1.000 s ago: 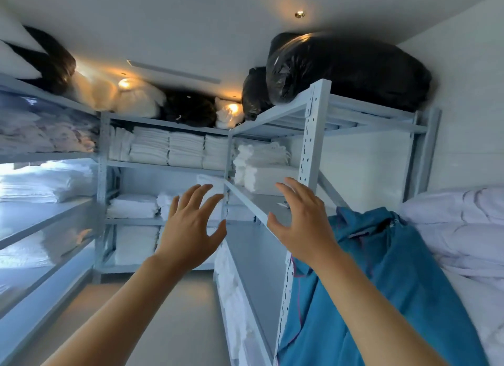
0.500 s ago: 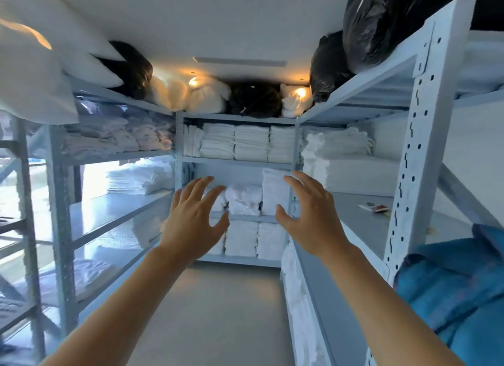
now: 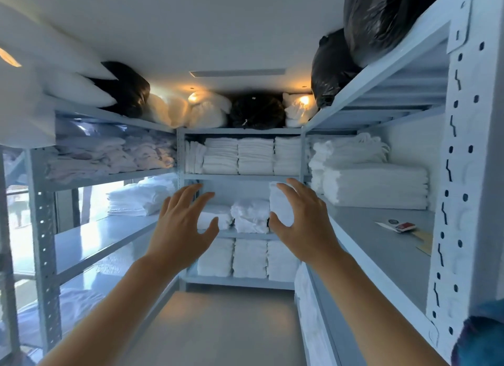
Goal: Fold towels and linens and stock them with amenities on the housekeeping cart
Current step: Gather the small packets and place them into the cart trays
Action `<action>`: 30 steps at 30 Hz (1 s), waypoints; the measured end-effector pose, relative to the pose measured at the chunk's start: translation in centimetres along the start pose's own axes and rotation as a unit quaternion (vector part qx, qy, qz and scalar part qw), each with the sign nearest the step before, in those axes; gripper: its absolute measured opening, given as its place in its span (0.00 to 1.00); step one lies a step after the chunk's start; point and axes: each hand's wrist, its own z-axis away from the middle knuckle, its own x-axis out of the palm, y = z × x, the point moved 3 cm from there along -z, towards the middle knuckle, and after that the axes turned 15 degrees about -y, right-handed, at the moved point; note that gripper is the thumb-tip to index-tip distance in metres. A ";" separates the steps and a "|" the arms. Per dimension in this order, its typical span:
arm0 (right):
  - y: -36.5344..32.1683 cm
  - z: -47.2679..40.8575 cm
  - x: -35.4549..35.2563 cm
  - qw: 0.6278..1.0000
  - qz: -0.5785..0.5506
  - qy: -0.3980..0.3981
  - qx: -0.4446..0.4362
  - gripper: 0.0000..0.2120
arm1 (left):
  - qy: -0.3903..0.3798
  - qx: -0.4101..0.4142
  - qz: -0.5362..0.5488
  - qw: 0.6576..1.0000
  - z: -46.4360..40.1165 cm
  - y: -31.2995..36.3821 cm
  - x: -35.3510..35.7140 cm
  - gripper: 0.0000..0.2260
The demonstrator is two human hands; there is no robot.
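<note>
Both arms extended forward into narrow linen store, shelving on three sides. Landmark: back shelf unit (image 3: 240, 178) at far end of aisle.

Left hand (image 3: 181, 230): raised in front of back shelf unit, fingers spread and relaxed, grip released, nothing held. Right hand (image 3: 302, 223): same height, just right of left hand, fingers spread and lightly curved, grip released, nothing held. Neither hand is seen touching any linen.

Folded white towels (image 3: 255, 156): stacked in rows on the upper level of back shelf unit. Smaller white bundles (image 3: 251, 215) on middle level, seen between the two hands. Three folded stacks (image 3: 249, 258) on lowest level.

Right of back shelf unit: large folded white linens (image 3: 375, 185) on side shelf; small cards or packets (image 3: 401, 226) further along the same shelf surface, type unreadable. Left of back shelf unit: pale folded fabrics (image 3: 114, 155) on side shelf, white stack (image 3: 139, 198) one level below.

Above back shelf unit: black bags (image 3: 256, 112) and pale bags (image 3: 208, 110) along the top. Housekeeping cart not in view.
</note>
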 end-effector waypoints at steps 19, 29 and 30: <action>22.2 -18.5 12.7 0.987 0.081 0.019 0.135 0.30 | -0.032 0.120 0.115 0.985 -28.4 -8.0 26.0 0.26; 30.7 -23.5 14.3 0.969 0.149 0.015 0.197 0.29 | -0.044 0.171 0.202 0.963 -37.7 -7.3 36.3 0.26; 31.5 -24.0 14.2 0.967 0.160 0.014 0.200 0.29 | -0.042 0.176 0.209 0.961 -38.6 -6.9 37.2 0.26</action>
